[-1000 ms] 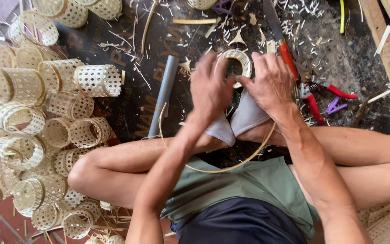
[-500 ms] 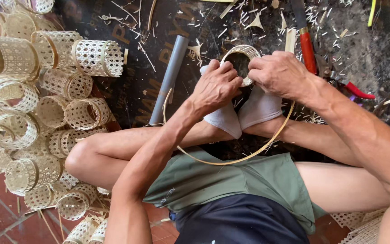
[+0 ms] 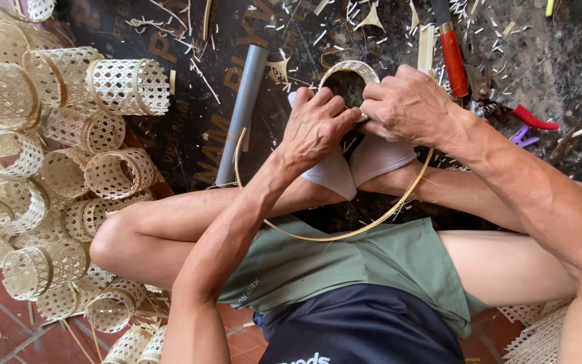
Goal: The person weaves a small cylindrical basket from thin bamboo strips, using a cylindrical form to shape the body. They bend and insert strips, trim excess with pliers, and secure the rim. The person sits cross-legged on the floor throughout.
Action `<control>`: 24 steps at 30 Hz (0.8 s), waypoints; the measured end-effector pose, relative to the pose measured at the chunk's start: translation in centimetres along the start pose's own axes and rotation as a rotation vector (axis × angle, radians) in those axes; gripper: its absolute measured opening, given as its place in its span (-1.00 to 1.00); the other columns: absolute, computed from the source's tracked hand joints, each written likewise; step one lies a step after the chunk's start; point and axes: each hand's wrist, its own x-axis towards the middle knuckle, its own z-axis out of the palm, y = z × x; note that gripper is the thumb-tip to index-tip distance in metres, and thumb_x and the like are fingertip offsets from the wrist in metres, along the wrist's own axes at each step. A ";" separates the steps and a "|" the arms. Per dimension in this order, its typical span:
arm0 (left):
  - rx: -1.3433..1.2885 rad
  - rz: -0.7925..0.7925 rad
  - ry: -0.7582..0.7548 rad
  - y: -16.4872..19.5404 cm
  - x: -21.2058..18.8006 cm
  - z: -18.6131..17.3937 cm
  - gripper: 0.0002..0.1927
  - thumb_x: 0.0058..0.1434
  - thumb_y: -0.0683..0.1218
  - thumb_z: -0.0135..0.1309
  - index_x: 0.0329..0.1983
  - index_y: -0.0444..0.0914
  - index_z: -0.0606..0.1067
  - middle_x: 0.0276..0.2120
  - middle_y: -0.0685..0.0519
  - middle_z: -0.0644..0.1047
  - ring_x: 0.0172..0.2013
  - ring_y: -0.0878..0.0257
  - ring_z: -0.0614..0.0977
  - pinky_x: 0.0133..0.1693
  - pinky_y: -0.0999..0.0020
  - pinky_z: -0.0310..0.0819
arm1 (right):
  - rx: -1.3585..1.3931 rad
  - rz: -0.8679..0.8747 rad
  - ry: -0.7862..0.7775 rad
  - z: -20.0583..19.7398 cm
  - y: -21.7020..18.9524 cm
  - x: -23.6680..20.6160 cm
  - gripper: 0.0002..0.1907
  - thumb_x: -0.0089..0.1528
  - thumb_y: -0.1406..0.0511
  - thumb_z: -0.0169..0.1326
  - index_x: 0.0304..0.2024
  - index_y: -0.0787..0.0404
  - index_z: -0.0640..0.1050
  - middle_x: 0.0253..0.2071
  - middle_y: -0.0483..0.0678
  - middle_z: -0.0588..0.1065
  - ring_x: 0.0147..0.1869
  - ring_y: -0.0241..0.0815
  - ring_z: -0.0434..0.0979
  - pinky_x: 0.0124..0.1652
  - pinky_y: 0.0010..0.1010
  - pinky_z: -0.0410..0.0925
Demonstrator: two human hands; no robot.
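nearest you are your green shorts (image 3: 372,263) and crossed bare legs, feet in white socks (image 3: 335,175). a long thin pale bamboo strip (image 3: 318,237) loops over your lap and curves up on both sides toward your hands. your left hand (image 3: 318,125) is curled closed, fingertips pinching the near rim of a small round woven bamboo ring (image 3: 348,71), held just above your feet. your right hand (image 3: 409,104) is clenched too, gripping the same ring's rim from the right, touching the left fingers. beyond, a grey plastic pipe (image 3: 242,111) lies on the dark mat (image 3: 190,108), red-handled cutters (image 3: 454,57) to the right, and a heap of pale woven bamboo cylinders (image 3: 69,162) far left.
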 end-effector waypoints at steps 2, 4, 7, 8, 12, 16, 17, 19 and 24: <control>0.003 -0.016 0.020 0.4 -0.1 0.2 -0.86 0.26 -0.02 0.12 -0.13 -0.05 0.58 -0.36 0.18 0.44 -0.18 0.20 0.44 -0.12 0.13 0.19 | -0.021 0.024 -0.009 0.1 -0.2 -0.1 -0.74 0.13 0.11 0.22 -0.48 0.07 0.47 -0.41 -0.18 0.44 -0.32 -0.19 0.53 -0.32 -0.29 0.32; -0.022 -0.009 -0.002 0.4 0.0 0.4 -0.91 0.25 -0.03 0.11 -0.22 -0.08 0.55 -0.35 0.19 0.46 -0.12 0.19 0.45 -0.08 0.12 0.20 | -0.010 0.026 0.003 0.3 -0.3 -0.2 -0.75 0.16 0.14 0.24 -0.48 0.06 0.47 -0.41 -0.19 0.43 -0.32 -0.19 0.53 -0.33 -0.28 0.33; -0.074 -0.002 -0.021 0.1 0.2 0.4 -0.93 0.25 -0.03 0.11 -0.30 -0.09 0.53 -0.36 0.21 0.47 -0.07 0.20 0.47 -0.05 0.08 0.19 | 0.034 0.019 0.033 0.7 -0.4 -0.3 -0.75 0.16 0.16 0.23 -0.48 0.09 0.47 -0.40 -0.18 0.43 -0.32 -0.17 0.53 -0.33 -0.28 0.35; -0.095 0.000 -0.023 0.0 0.2 0.3 -0.92 0.25 -0.02 0.11 -0.33 -0.09 0.52 -0.36 0.22 0.48 -0.05 0.21 0.47 -0.04 0.06 0.18 | 0.025 0.026 0.036 0.7 -0.3 -0.5 -0.74 0.16 0.15 0.24 -0.49 0.10 0.47 -0.41 -0.18 0.44 -0.33 -0.18 0.54 -0.33 -0.29 0.36; -0.071 0.028 -0.016 -0.1 0.0 -0.2 -0.93 0.22 -0.06 0.16 -0.33 -0.12 0.53 -0.32 0.20 0.50 -0.01 0.20 0.48 -0.02 0.06 0.18 | 0.097 -0.019 0.120 0.8 0.4 -1.1 -0.80 0.11 0.14 0.24 -0.36 0.09 0.57 -0.27 -0.22 0.56 -0.34 -0.21 0.55 -0.37 -0.31 0.34; -0.097 0.025 0.020 0.2 -0.1 -0.1 -0.85 0.14 -0.03 0.26 -0.32 -0.14 0.54 -0.31 0.18 0.51 -0.02 0.18 0.48 -0.02 0.05 0.17 | 0.049 -0.007 0.078 1.0 0.5 -1.1 -0.89 0.19 0.24 0.23 -0.38 0.08 0.57 -0.30 -0.23 0.55 -0.28 -0.25 0.59 -0.35 -0.35 0.34; -0.092 0.023 0.026 0.3 -0.1 0.0 -0.82 0.10 -0.02 0.28 -0.34 -0.15 0.53 -0.31 0.17 0.51 -0.03 0.17 0.48 -0.02 0.04 0.17 | 0.040 0.020 0.064 1.1 0.5 -1.1 -0.87 0.21 0.23 0.24 -0.40 0.07 0.57 -0.34 -0.23 0.54 -0.31 -0.24 0.58 -0.36 -0.34 0.34; -0.121 0.016 0.022 0.4 0.0 0.2 -0.81 0.10 -0.04 0.30 -0.37 -0.16 0.51 -0.33 0.17 0.49 -0.01 0.18 0.49 0.00 0.05 0.18 | 0.066 0.044 0.057 1.2 0.4 -1.0 -0.86 0.21 0.23 0.24 -0.42 0.06 0.56 -0.37 -0.22 0.53 -0.34 -0.22 0.57 -0.37 -0.33 0.35; -0.092 0.108 0.020 0.0 0.2 0.1 -0.83 0.14 -0.06 0.26 -0.39 -0.16 0.49 -0.30 0.17 0.50 0.02 0.18 0.48 0.01 0.03 0.18 | 0.216 -0.074 0.173 0.9 1.0 -1.4 -0.88 0.10 0.25 0.19 -0.31 0.08 0.58 -0.28 -0.18 0.54 -0.31 -0.16 0.55 -0.35 -0.29 0.37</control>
